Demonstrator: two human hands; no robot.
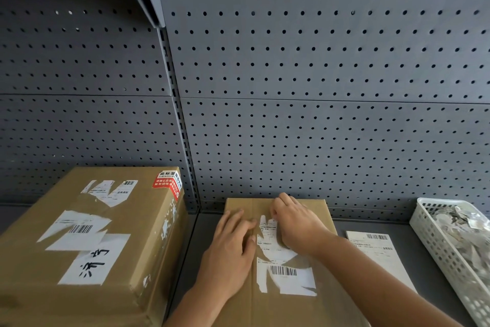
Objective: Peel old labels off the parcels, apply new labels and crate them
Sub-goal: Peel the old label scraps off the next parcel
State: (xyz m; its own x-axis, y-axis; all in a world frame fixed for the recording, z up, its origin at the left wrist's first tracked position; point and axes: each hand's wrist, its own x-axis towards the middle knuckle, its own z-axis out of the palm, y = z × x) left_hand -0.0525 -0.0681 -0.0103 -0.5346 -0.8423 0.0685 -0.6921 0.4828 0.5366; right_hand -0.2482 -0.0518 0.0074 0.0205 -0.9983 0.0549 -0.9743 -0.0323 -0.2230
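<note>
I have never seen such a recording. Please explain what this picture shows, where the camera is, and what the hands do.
There is no machine: a person works with bare hands, and the one camera sits on the person's head, looking forward and down. The left hand presses flat on a brown parcel. The right hand seems to pinch the top edge of its torn old label. On the grey shelf, a larger box stands at the left, a fresh label sheet lies right of the parcel, and a white basket holds paper scraps.
</note>
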